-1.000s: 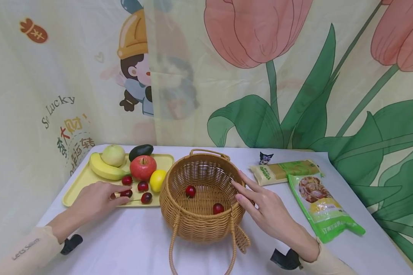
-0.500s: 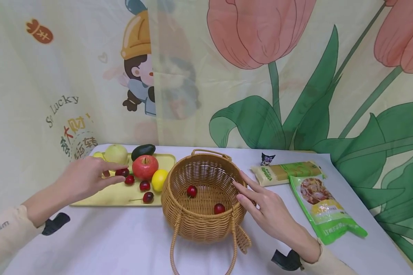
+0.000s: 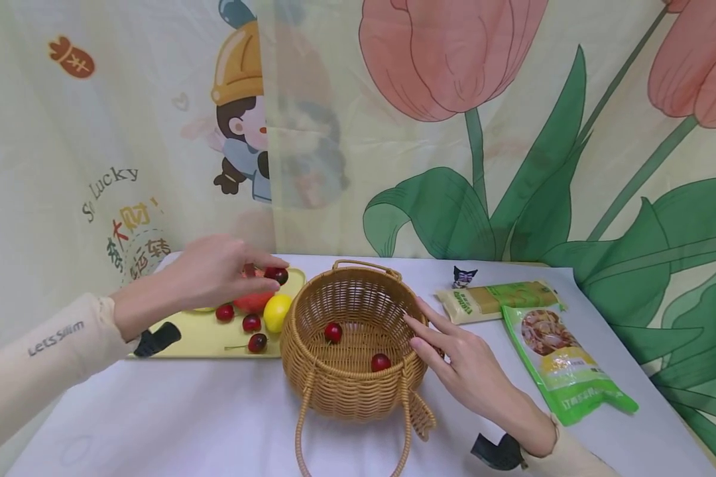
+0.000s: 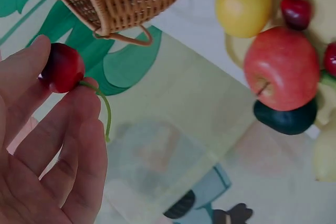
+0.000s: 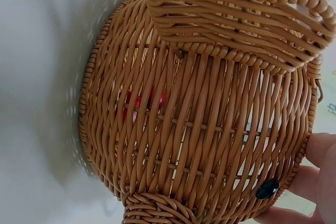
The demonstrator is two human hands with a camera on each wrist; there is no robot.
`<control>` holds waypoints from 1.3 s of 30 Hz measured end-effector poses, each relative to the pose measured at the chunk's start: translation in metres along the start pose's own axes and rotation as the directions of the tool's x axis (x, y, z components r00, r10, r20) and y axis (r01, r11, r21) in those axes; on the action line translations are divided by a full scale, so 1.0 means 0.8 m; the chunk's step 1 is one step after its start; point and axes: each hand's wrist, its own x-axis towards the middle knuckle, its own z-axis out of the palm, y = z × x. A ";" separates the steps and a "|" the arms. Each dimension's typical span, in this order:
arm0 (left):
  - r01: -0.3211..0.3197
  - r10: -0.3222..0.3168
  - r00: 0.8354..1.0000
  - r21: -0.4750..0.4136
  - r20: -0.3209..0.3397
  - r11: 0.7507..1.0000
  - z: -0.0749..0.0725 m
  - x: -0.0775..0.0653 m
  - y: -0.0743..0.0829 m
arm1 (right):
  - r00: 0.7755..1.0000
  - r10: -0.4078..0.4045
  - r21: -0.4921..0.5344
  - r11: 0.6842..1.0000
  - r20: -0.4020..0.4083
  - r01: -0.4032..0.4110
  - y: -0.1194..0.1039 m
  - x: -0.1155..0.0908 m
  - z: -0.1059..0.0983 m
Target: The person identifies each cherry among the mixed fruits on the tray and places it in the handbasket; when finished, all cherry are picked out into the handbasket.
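My left hand (image 3: 205, 275) pinches a dark red cherry (image 4: 64, 68) between thumb and fingertips. Its green stem hangs free in the left wrist view. That hand is raised over the yellow tray (image 3: 185, 341), left of a round wicker basket (image 3: 358, 397). Two more cherries lie inside the basket, one toward the left (image 3: 333, 332) and one nearer the front (image 3: 380, 362). With fairly straight fingers, my right hand (image 3: 468, 361) touches the basket's right rim. On the tray are a lemon (image 3: 277, 313), several cherries and a red apple (image 4: 282, 67), partly hidden by my left hand in the head view.
A dark green avocado (image 4: 286, 116) lies beside the apple. Right of the basket are a tan-and-green packet (image 3: 498, 298) and a green food bag (image 3: 563, 358), with a small dark figure (image 3: 464, 276) behind. The basket's looped handle (image 3: 298, 437) hangs toward the front.
My left hand has lifted a cherry off the tray, first drawing up and left, then swinging right toward the basket. The right hand has stayed at the rim.
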 end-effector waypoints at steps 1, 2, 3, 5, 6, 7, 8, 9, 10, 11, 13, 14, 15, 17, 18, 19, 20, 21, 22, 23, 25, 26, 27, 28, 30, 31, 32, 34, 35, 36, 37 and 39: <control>-0.008 0.008 1.000 -0.008 0.008 1.000 -0.001 0.007 0.004 | 1.000 0.001 0.001 1.000 0.003 -0.001 0.000 0.000 0.000; -0.013 0.013 1.000 -0.016 0.016 1.000 -0.002 0.014 0.008 | 1.000 0.001 0.003 1.000 0.004 -0.001 0.000 0.000 0.001; -0.027 0.028 0.999 -0.018 0.022 0.999 -0.003 0.022 0.012 | 1.000 -0.003 -0.001 1.000 0.002 0.003 0.000 0.000 0.001; -0.064 0.064 0.997 -0.003 0.031 0.998 -0.004 0.036 0.019 | 1.000 -0.009 0.000 1.000 -0.005 0.009 0.000 0.000 0.001; -0.078 0.078 0.996 0.011 0.041 0.997 -0.004 0.043 0.023 | 1.000 -0.014 -0.005 1.000 -0.011 0.014 0.000 0.000 0.001; -0.094 0.093 0.994 0.024 0.054 0.995 -0.004 0.049 0.027 | 1.000 -0.019 -0.010 1.000 -0.017 0.019 0.000 0.000 0.001; -0.111 0.108 0.992 0.032 0.071 0.993 -0.004 0.055 0.031 | 0.999 -0.025 -0.015 1.000 -0.022 0.025 0.000 0.000 0.001; -0.130 0.126 0.988 0.040 0.089 0.991 -0.003 0.061 0.035 | 0.999 -0.031 -0.020 0.999 -0.026 0.031 0.000 0.000 0.002; -0.141 0.135 0.985 0.047 0.108 0.989 -0.002 0.066 0.039 | 0.999 -0.033 -0.023 0.999 -0.030 0.032 0.000 0.000 0.001; -0.155 0.148 0.981 0.050 0.125 0.987 -0.001 0.072 0.043 | 0.999 -0.035 -0.027 0.999 -0.033 0.034 0.000 0.000 0.001; -0.185 0.176 0.972 0.047 0.159 0.982 0.002 0.082 0.051 | 0.999 -0.029 -0.024 0.999 -0.026 0.029 0.000 0.001 0.000; -0.203 0.193 0.966 0.045 0.171 0.978 0.005 0.088 0.054 | 0.999 -0.026 -0.023 0.999 -0.023 0.026 0.000 0.001 -0.001; -0.219 0.207 0.961 0.050 0.181 0.974 0.008 0.094 0.058 | 1.000 -0.020 -0.021 1.000 -0.019 0.020 0.000 0.002 -0.001; -0.257 0.239 0.949 0.063 0.205 0.964 0.016 0.106 0.064 | 1.000 -0.008 -0.013 1.000 -0.007 0.008 0.000 0.002 -0.002; -0.264 0.244 0.944 0.066 0.221 0.962 0.020 0.111 0.069 | 1.000 -0.004 -0.014 1.000 -0.003 0.004 0.000 0.002 -0.002; -0.269 0.246 0.940 0.072 0.235 0.960 0.024 0.116 0.072 | 1.000 -0.003 -0.015 1.000 -0.002 0.003 0.000 0.002 -0.002; -0.278 0.251 0.936 0.080 0.248 0.957 0.029 0.121 0.076 | 1.000 -0.002 -0.017 1.000 0.000 0.002 0.000 0.002 -0.002; -0.283 0.252 0.931 0.087 0.263 0.955 0.033 0.125 0.080 | 1.000 -0.001 -0.017 1.000 0.003 0.001 0.000 0.002 -0.002; -0.288 0.253 0.927 0.091 0.276 0.953 0.038 0.129 0.083 | 1.000 -0.001 -0.015 1.000 0.006 0.001 0.000 0.001 -0.002; -0.283 0.247 0.925 0.091 0.289 0.955 0.042 0.132 0.087 | 1.000 -0.001 -0.014 1.000 0.007 0.001 0.000 0.001 -0.001; -0.291 0.248 0.919 0.101 0.307 0.952 0.049 0.138 0.093 | 1.000 -0.002 -0.011 1.000 0.011 0.002 0.000 0.001 -0.001; -0.296 0.252 0.917 0.104 0.311 0.949 0.053 0.141 0.095 | 1.000 0.000 -0.007 1.000 0.015 0.000 0.000 0.001 -0.001; -0.300 0.254 0.914 0.105 0.316 0.948 0.056 0.143 0.097 | 1.000 0.003 -0.003 1.000 0.018 -0.003 0.000 0.001 0.000; -0.302 0.255 0.913 0.106 0.317 0.947 0.059 0.146 0.099 | 1.000 0.004 0.002 1.000 0.020 -0.004 0.000 0.001 0.000; -0.305 0.258 0.911 0.106 0.321 0.946 0.065 0.150 0.103 | 1.000 0.006 0.006 1.000 0.020 -0.006 0.000 0.002 0.000; -0.310 0.263 0.911 0.105 0.319 0.945 0.068 0.152 0.104 | 1.000 0.007 0.007 1.000 0.019 -0.007 0.001 0.002 0.000; -0.313 0.267 0.910 0.103 0.318 0.944 0.071 0.155 0.104 | 1.000 0.007 0.007 1.000 0.017 -0.007 0.001 0.002 0.000; -0.315 0.270 0.910 0.102 0.314 0.944 0.079 0.159 0.106 | 1.000 0.002 0.004 1.000 0.009 -0.002 0.001 0.001 0.000; -0.311 0.267 0.911 0.099 0.313 0.945 0.082 0.161 0.107 | 1.000 0.000 0.002 1.000 0.006 0.000 0.001 0.001 0.000; -0.312 0.268 0.911 0.100 0.313 0.945 0.086 0.162 0.108 | 1.000 -0.002 0.000 1.000 0.003 0.002 0.001 0.001 0.000; -0.307 0.263 0.913 0.101 0.312 0.947 0.090 0.164 0.109 | 1.000 -0.005 -0.001 1.000 -0.001 0.005 0.002 0.001 0.000; -0.294 0.251 0.916 0.099 0.312 0.951 0.096 0.165 0.111 | 1.000 -0.009 0.000 1.000 -0.007 0.009 0.002 0.000 0.001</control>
